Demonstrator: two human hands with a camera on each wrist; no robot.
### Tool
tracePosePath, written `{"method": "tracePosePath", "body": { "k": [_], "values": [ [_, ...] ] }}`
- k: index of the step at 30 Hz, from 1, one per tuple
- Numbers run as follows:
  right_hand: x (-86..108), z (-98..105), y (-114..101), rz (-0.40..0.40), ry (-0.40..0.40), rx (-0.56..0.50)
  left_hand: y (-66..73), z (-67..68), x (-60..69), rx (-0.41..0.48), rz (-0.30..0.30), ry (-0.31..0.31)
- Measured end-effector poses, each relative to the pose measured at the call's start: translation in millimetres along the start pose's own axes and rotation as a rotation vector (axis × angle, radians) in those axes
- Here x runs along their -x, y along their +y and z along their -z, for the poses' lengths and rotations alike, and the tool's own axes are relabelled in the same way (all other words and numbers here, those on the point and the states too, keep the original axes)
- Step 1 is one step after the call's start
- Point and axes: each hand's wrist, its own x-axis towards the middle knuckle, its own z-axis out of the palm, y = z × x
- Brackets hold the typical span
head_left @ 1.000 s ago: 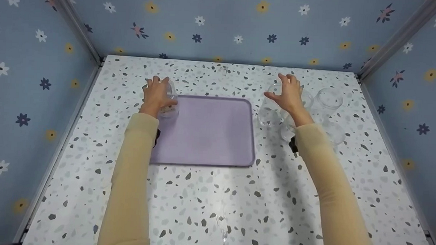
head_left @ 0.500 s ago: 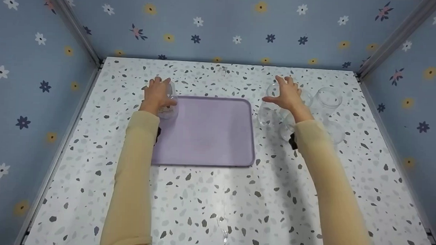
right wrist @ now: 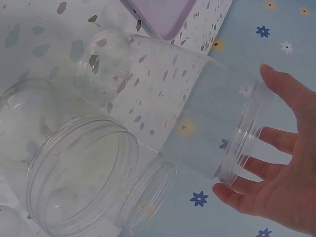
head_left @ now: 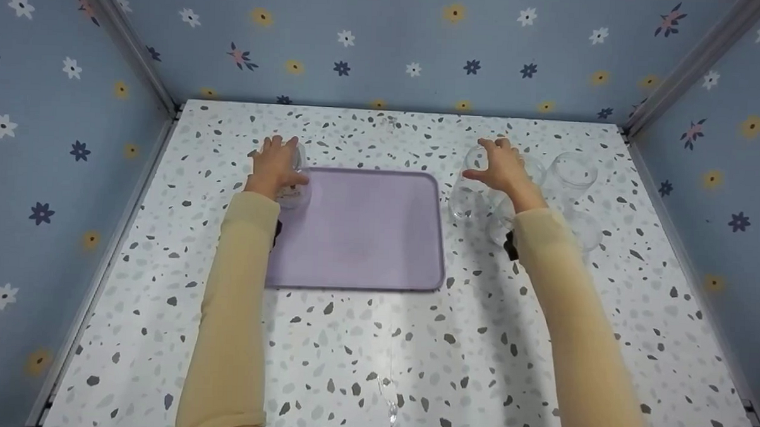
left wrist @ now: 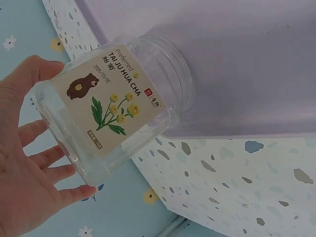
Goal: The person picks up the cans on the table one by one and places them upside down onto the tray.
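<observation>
A clear plastic jar (head_left: 295, 196) stands upside down at the tray's upper-left corner. Its beige label (left wrist: 116, 94) shows a bear and yellow flowers, and the threaded mouth faces the tray. My left hand (head_left: 272, 167) holds its base, the thumb on one side and the fingertips on the other in the left wrist view. At the right, my right hand (head_left: 505, 172) is spread around the threaded rim of an upright clear jar (right wrist: 197, 108). Thumb and fingers lie on opposite sides of that rim; whether all of them touch it cannot be told.
A purple tray (head_left: 360, 232) lies in the middle of the speckled white table (head_left: 350, 351). Several more clear jars stand close together at the right, among them one open jar (head_left: 574, 171) farther back. Blue flowered panels (head_left: 386, 43) enclose the table on three sides.
My right hand has lowered over the jar's rim, and its fingers have come nearer to it. My left hand and the labelled jar stay almost in place.
</observation>
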Motion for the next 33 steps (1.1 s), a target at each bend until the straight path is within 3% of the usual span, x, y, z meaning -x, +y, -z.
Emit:
{"method": "tracePosePath", "body": {
  "k": [8,12,18,27,33],
  "values": [
    [1.4,-1,-1,0.022,0.018,-0.014,1.7,4.0,3.4,-0.048,0.003,-0.031],
    [0.6,-2,2,0.032,0.02,-0.017,7.0,7.3,5.6,-0.086,-0.028,-0.03],
    [0.4,-2,5,0.048,0.047,0.003,24.2,9.4,7.2,-0.111,-0.106,0.005],
    [8.0,3,-1,0.073,0.113,0.014,51.7,2.9,11.6,-0.055,-0.2,0.079],
    [14.2,8,-4,0.084,0.143,0.006,68.4,-2.3,17.9,0.002,-0.2,0.144]
  ]
}}
